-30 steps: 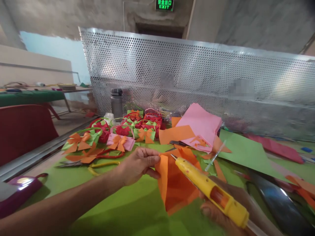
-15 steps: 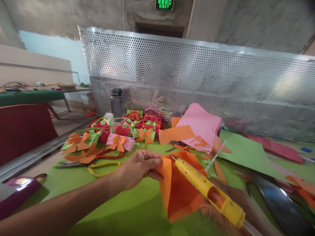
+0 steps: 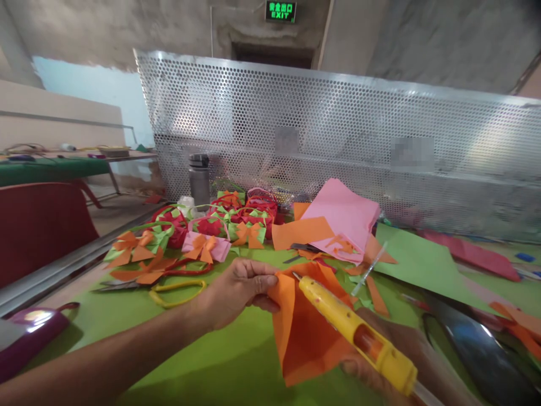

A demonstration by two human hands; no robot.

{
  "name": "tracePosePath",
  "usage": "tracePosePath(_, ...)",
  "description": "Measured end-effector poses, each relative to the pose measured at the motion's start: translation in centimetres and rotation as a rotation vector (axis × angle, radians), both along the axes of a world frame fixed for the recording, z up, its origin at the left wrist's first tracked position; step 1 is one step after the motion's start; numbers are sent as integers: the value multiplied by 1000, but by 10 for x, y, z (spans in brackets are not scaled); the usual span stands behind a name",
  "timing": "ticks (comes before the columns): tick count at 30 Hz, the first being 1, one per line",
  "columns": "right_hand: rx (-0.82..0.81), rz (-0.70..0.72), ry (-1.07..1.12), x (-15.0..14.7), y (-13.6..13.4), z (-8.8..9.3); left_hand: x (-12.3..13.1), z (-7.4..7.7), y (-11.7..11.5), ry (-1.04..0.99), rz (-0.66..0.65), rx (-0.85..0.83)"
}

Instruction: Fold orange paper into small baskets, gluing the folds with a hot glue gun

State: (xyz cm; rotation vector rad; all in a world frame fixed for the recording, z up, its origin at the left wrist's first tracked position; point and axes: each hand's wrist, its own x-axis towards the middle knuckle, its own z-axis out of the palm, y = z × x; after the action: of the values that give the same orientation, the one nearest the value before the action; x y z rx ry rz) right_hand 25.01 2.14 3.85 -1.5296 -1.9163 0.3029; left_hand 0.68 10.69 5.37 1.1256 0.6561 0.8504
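Observation:
Between the thumb and fingers of my left hand [image 3: 239, 293] is the upper left edge of a folded orange paper [image 3: 302, 344], standing over the green tabletop [image 3: 211, 366]. My right hand [image 3: 399, 338] is wrapped round a yellow glue gun [image 3: 333, 307], a clear glue stick coming out of its back end. The gun's metal tip points up and left, close to the paper's top edge; whether it touches I cannot tell. My right thumb lies by the paper's lower right side, and the other right fingers are partly hidden by the gun.
Scissors [image 3: 180, 304] lie left of my hands, near several small paper bags with bows [image 3: 249, 232]. Pink sheets [image 3: 340, 211], a green sheet [image 3: 418, 259] and a black glossy object [image 3: 477, 338] are to the right. A bottle [image 3: 198, 183] stands before a perforated metal panel [image 3: 338, 124].
The glue gun and the paper have shifted very slightly left and down. Both hands keep the same grip.

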Motion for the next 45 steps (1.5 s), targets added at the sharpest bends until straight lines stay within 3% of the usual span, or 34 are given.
tracePosePath(6, 26, 89, -70, -5, 7, 17, 0, -2, 1, -18, 2, 9)
tracePosePath(19, 333, 92, -121, -15, 7, 13, -3, -1, 0, -1, -31, 66)
tracePosePath(27, 303, 37, -192, -12, 8, 7, -3, -3, 1, 7, -57, 86)
tracePosePath(34, 400, 30, -250, -13, 8, 8, -2, -1, 2, 7, -55, 91)
tracePosePath(40, 382, 55, -180, -13, 10, 6, -3, -2, 0, 15, -60, 95)
tracePosePath(45, 489, 43, -216, -14, 12, 3, -4, -1, 2, 22, -46, 98)
